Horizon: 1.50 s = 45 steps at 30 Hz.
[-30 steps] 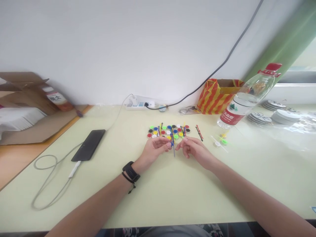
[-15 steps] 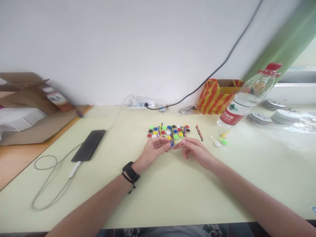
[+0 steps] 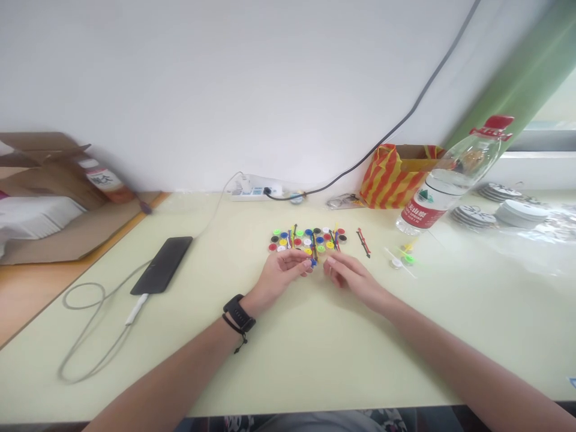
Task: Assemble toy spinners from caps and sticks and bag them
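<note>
My left hand [image 3: 288, 267] pinches a small blue plastic piece [image 3: 314, 263] between thumb and fingers, just above the table. Close by on the right is my right hand [image 3: 348, 273], its fingers bent and drawn together; anything between them is too small or hidden. Just beyond both hands lie rows of small round plastic discs in several colours, among them a yellow disc [image 3: 330, 245] and a red disc [image 3: 272, 247]. Thin coloured arrow-shaped pointers lie across these rows. To the right, a red pointer and a black pointer [image 3: 363, 243] lie side by side.
A phone [image 3: 162, 266] on a charging cable lies at left. At right are a large water bottle [image 3: 423, 204], a striped bag [image 3: 382, 177], loose coloured pieces [image 3: 408, 259] and stacked round boards [image 3: 472, 217]. A power strip [image 3: 256, 189] stands against the wall.
My right hand has drawn slightly back from the blue piece, and its fingers have curled in more. My left hand stays where it was, holding the piece.
</note>
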Motion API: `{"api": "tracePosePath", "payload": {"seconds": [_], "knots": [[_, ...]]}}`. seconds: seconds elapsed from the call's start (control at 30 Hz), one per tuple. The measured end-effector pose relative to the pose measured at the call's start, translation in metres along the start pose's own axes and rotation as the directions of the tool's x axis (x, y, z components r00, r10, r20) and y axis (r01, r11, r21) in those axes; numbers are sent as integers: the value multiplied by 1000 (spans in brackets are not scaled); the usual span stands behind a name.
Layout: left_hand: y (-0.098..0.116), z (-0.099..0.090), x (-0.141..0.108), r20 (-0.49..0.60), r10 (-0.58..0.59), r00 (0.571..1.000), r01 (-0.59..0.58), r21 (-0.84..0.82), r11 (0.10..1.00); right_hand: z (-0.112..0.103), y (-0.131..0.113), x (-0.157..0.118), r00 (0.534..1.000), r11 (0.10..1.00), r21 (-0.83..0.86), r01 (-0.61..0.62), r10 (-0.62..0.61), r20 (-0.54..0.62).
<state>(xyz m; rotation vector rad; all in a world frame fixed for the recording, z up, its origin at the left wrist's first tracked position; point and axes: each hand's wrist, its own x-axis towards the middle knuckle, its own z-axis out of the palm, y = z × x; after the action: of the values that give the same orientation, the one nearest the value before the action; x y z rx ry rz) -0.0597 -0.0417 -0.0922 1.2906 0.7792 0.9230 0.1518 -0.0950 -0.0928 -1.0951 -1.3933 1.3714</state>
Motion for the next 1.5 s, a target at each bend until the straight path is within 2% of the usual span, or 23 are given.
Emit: {"api": "tracePosePath", "payload": {"seconds": [0.1, 0.27, 0.67, 0.8, 1.0, 1.2, 1.3, 1.4, 1.43, 1.5], "knots": [[-1, -1, 0, -5, -2, 1000, 2, 1, 1000, -4, -4, 0, 995, 999, 40, -8, 4, 97], [1, 0, 0, 7, -5, 1000, 5, 5, 1000, -6, -7, 1, 1000, 995, 96, 12, -13, 8], [2, 0, 0, 14, -2, 1000, 1, 25, 1000, -3, -8, 0, 1000, 999, 50, -1, 0, 17], [1, 0, -1, 36, -1, 999, 0, 36, 999, -1, -4, 2, 999, 998, -38, 41, -41, 3], [-6, -2, -2, 114, -1, 993, -3, 39, 999, 3, 3, 1, 985, 926, -336, 172, -163, 54], [-8, -1, -4, 139, 9, 990, -20, 80, 997, 3, 1, -1, 974, 878, -422, 226, -208, 90], [-10, 1, -10, 135, 46, 990, -67, 151, 986, -6, -6, 0, 975, 851, -475, 224, -199, 103], [1, 6, -12, 124, 139, 983, -171, 310, 935, -28, -21, 1, 988, 771, -618, 153, -133, 79], [11, 9, -12, 137, 164, 977, -203, 354, 913, -38, -26, 0, 993, 707, -698, 110, -103, 52], [39, 20, -10, 215, 171, 962, -237, 340, 910, -59, -34, -1, 996, 522, -853, -10, -66, -52]]}}
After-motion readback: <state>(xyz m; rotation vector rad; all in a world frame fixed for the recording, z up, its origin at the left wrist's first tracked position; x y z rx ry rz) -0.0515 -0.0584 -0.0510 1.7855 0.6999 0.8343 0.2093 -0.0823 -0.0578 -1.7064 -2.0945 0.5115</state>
